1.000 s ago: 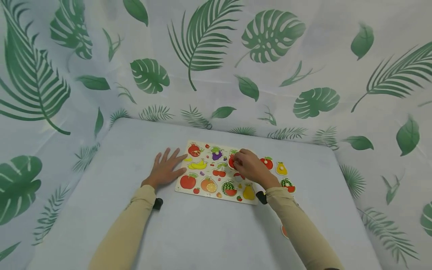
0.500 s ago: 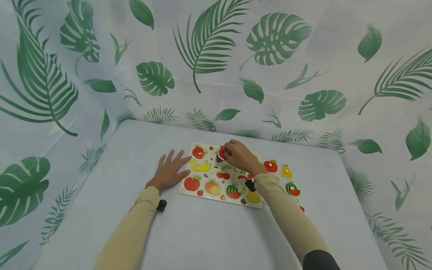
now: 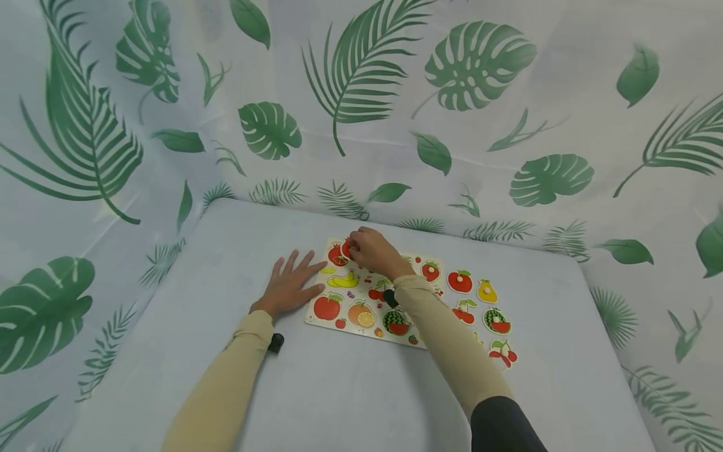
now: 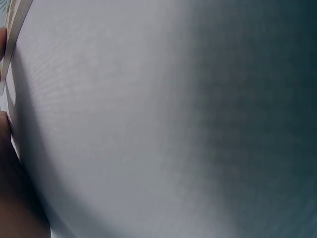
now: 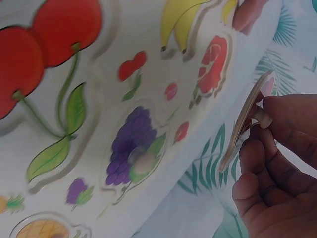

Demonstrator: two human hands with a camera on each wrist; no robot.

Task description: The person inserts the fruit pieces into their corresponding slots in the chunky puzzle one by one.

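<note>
A fruit puzzle board [image 3: 364, 290] lies flat on the table. My right hand [image 3: 375, 251] is over its far left corner, pinching the knob of a wooden puzzle piece [image 5: 242, 126] between thumb and finger. The piece has a red face in the head view and is tilted edge-on in the right wrist view. Close to it on the board is the cut pomegranate picture [image 5: 212, 67]. A grape piece [image 5: 131, 148] with a knob sits in its slot. Spread out, my left hand [image 3: 287, 284] rests with its fingertips at the board's left edge.
Right of the board lie loose knobbed pieces: an apple [image 3: 460, 281], a pear [image 3: 487, 291], a watermelon [image 3: 497, 321], and red fruit pieces [image 3: 503, 353]. Leaf-patterned cloth [image 3: 395, 144] hangs behind the white table [image 3: 350, 389].
My right hand has carried the red piece leftward across the board, from the upper middle, past the grapes, to the far left corner. The left hand stays at the board's edge.
</note>
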